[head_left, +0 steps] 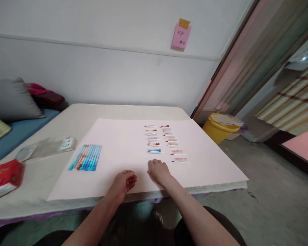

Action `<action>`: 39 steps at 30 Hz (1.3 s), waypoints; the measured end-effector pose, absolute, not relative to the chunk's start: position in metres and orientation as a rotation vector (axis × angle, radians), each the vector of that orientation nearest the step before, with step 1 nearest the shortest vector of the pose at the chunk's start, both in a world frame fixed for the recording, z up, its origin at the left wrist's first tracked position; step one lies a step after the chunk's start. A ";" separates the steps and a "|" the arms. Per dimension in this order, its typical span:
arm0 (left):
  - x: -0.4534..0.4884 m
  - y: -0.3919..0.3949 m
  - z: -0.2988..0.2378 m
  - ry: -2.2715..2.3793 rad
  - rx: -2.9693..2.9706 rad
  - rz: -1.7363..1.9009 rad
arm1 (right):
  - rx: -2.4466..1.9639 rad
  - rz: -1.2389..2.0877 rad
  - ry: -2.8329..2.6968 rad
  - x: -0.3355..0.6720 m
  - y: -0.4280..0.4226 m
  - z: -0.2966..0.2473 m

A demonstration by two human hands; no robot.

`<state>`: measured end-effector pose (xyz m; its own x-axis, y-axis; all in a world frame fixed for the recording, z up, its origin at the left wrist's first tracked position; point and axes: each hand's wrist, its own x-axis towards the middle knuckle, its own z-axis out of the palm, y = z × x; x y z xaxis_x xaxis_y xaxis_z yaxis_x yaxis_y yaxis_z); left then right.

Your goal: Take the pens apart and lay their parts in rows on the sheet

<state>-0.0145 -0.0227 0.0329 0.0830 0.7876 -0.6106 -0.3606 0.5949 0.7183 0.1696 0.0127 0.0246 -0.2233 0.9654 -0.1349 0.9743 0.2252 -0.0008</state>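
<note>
My left hand rests on the pale pink sheet near the table's front edge, fingers curled inward, nothing visible in them. My right hand lies beside it, knuckles up and fingers bent, just below two columns of small pen parts. The nearest pieces are a blue one and a pinkish one. A row of several blue pens lies side by side to the left of both hands.
An empty clear plastic bag and a red-and-white packet lie on the table's left side. A yellow bucket stands on the floor at the right. Cushions sit on a blue mattress at far left.
</note>
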 end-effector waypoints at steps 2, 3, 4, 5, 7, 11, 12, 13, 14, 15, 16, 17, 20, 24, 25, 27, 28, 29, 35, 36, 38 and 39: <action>-0.014 -0.022 0.031 1.215 0.445 0.894 | 1.901 -0.131 2.352 0.170 0.014 0.026; -0.014 -0.022 0.030 1.221 0.451 0.895 | 1.903 -0.130 2.346 0.169 0.013 0.026; -0.015 -0.022 0.030 1.227 0.460 0.899 | 1.901 -0.127 2.348 0.168 0.012 0.026; -0.015 -0.021 0.030 1.235 0.471 0.904 | 1.897 -0.124 2.356 0.166 0.010 0.026; -0.015 -0.021 0.031 1.254 0.498 0.917 | 1.872 -0.123 2.391 0.161 0.004 0.026; -0.015 -0.025 0.032 1.299 0.554 0.912 | 1.781 -0.123 2.481 0.152 -0.007 0.027; -0.016 -0.027 0.032 1.308 0.577 0.905 | 1.763 -0.128 2.489 0.151 -0.008 0.028; -0.016 -0.028 0.033 1.316 0.604 0.897 | 1.749 -0.135 2.488 0.151 -0.009 0.029; -0.018 -0.030 0.033 1.323 0.632 0.886 | 1.735 -0.143 2.487 0.151 -0.010 0.031; -0.019 -0.031 0.034 1.329 0.661 0.873 | 1.722 -0.150 2.488 0.152 -0.011 0.032; -0.021 -0.032 0.035 1.339 0.695 0.856 | 1.710 -0.153 2.490 0.152 -0.011 0.033; -0.024 -0.031 0.038 1.355 0.755 0.833 | 1.696 -0.156 2.493 0.152 -0.012 0.034; -0.041 -0.019 0.047 1.452 1.047 0.740 | 1.654 -0.165 2.514 0.151 -0.015 0.034; -0.080 0.015 0.060 1.883 1.517 0.521 | 1.606 -0.186 2.551 0.149 -0.020 0.034; -0.092 0.024 0.062 1.977 1.545 0.482 | 1.599 -0.190 2.559 0.149 -0.021 0.034; -0.111 0.036 0.063 2.159 1.585 0.415 | 1.592 -0.192 2.571 0.149 -0.022 0.033; -0.119 0.040 0.063 2.233 1.595 0.379 | 1.592 -0.191 2.575 0.149 -0.023 0.033; -0.125 0.043 0.061 2.295 1.603 0.345 | 1.592 -0.188 2.576 0.149 -0.023 0.032; -0.129 0.042 0.046 2.437 1.631 0.236 | 1.585 -0.203 2.574 0.150 -0.022 0.031; -0.127 0.042 0.044 2.440 1.631 0.242 | 1.583 -0.206 2.583 0.150 -0.022 0.031; -0.125 0.043 0.042 2.443 1.612 0.268 | 1.577 -0.206 2.603 0.151 -0.023 0.030; -0.125 0.044 0.041 2.442 1.592 0.286 | 1.576 -0.204 2.610 0.151 -0.023 0.030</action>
<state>-0.1250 0.0443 0.0412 -0.3932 0.9167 -0.0706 0.8756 0.3968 0.2754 0.1511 -0.0231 0.0301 -0.4654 0.8736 -0.1421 0.8851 0.4602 -0.0696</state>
